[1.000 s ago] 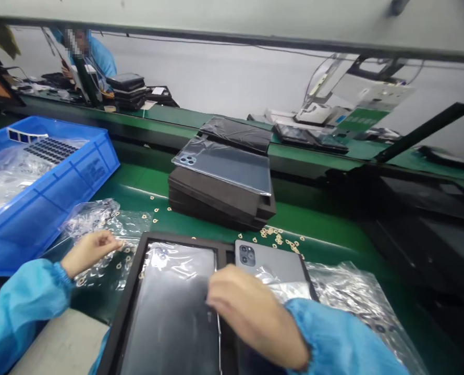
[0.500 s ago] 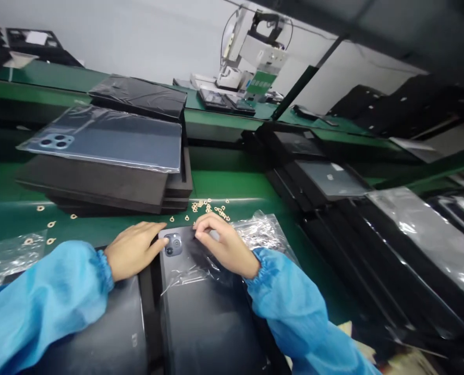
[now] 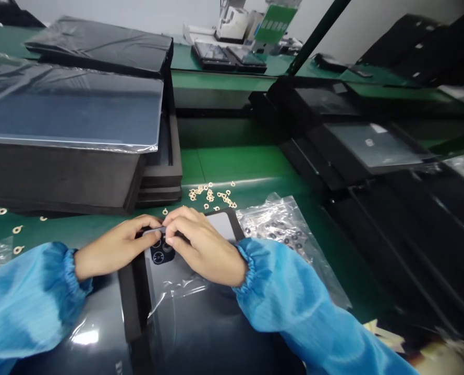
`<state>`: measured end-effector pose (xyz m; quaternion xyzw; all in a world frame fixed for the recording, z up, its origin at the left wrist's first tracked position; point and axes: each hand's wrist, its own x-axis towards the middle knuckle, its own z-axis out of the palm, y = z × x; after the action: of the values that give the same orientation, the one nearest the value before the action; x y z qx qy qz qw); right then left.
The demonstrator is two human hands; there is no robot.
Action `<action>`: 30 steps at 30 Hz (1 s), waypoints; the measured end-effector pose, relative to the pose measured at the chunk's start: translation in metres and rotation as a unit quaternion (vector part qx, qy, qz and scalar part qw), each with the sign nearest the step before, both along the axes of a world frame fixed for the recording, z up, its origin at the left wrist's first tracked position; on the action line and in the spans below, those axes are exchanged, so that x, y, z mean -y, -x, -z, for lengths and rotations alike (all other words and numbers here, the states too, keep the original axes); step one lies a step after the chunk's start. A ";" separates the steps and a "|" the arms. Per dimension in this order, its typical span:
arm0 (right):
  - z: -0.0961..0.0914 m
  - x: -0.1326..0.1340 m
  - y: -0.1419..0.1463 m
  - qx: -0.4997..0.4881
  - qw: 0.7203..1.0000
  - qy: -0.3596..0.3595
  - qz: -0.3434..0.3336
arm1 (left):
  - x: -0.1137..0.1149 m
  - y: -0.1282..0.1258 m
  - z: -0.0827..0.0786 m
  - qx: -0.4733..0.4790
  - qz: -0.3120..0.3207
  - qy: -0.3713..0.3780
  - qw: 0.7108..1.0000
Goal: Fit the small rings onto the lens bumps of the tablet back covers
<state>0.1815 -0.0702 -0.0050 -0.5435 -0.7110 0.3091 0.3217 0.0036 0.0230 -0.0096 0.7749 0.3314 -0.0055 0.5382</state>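
Observation:
A dark grey tablet back panel (image 3: 200,323) lies below me, with clear film loose across its upper part. Near its upper left corner is a square camera bump (image 3: 163,257) with round dark lenses. My left hand (image 3: 118,247) grips that corner, its thumb on the bump and its fingers at the top edge. Thumb and fingertips of my right hand (image 3: 208,250) are pinched together over the bump; whatever they hold is hidden. Small gold rings (image 3: 210,196) lie scattered beyond the panel. To the right is a clear plastic bag (image 3: 294,234) with small dark round pieces inside.
Black foam trays (image 3: 60,172) are stacked at left, with a film-wrapped blue panel (image 3: 71,109) on top. Another dark panel (image 3: 95,317) lies under my left forearm. More black trays (image 3: 412,224) line the right side. A green shelf (image 3: 224,78) carries equipment at the back.
My right hand has moved left from the panel's upper middle onto the camera bump. My left hand stays at the corner. The view has come closer and tilted down.

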 end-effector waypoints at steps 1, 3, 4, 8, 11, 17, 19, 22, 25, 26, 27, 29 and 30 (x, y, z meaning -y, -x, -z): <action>0.000 0.001 0.000 0.008 1.000 -0.002 -0.003 | 0.000 0.000 0.000 0.004 -0.004 -0.001 1.000; 0.001 0.002 0.000 0.027 1.000 -0.007 -0.009 | 0.001 0.000 0.001 0.009 -0.012 -0.007 1.000; 0.002 0.002 0.000 0.037 0.999 -0.009 -0.012 | 0.001 0.000 0.001 0.010 -0.015 -0.012 1.000; 0.006 0.003 0.002 0.068 0.997 -0.022 -0.011 | 0.002 0.000 0.002 0.015 -0.021 -0.024 0.999; 0.008 0.003 0.007 0.074 0.997 -0.039 -0.001 | 0.004 -0.002 0.001 0.022 -0.028 -0.044 0.998; -0.016 0.025 -0.015 0.068 0.983 -0.136 0.099 | 0.021 0.004 -0.017 0.056 -0.085 -0.087 0.991; -0.021 0.051 -0.035 0.054 0.963 -0.167 0.205 | 0.029 0.009 -0.028 0.066 -0.104 -0.084 0.989; -0.010 0.103 -0.055 -0.063 0.962 -0.070 0.258 | 0.041 0.016 -0.041 0.086 -0.116 -0.070 0.987; 0.012 0.148 -0.051 -0.157 0.961 0.098 0.204 | 0.052 0.019 -0.050 0.109 -0.139 -0.058 0.983; 0.017 0.158 -0.045 -0.169 0.954 0.119 0.218 | 0.056 0.019 -0.053 0.114 -0.149 -0.049 0.981; 0.020 0.166 -0.038 -0.176 0.947 0.125 0.240 | 0.060 0.020 -0.056 0.117 -0.156 -0.034 0.980; 0.019 0.174 -0.024 -0.174 0.937 0.100 0.286 | 0.067 0.020 -0.062 0.122 -0.166 0.016 0.978; 0.015 0.177 -0.019 -0.168 0.936 0.084 0.299 | 0.071 0.021 -0.065 0.127 -0.170 0.046 0.976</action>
<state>0.2010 -0.2468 -0.0200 -0.6960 -0.4230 0.3441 0.4672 -0.0176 -0.0479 0.0558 0.6758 0.3867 0.1698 0.6041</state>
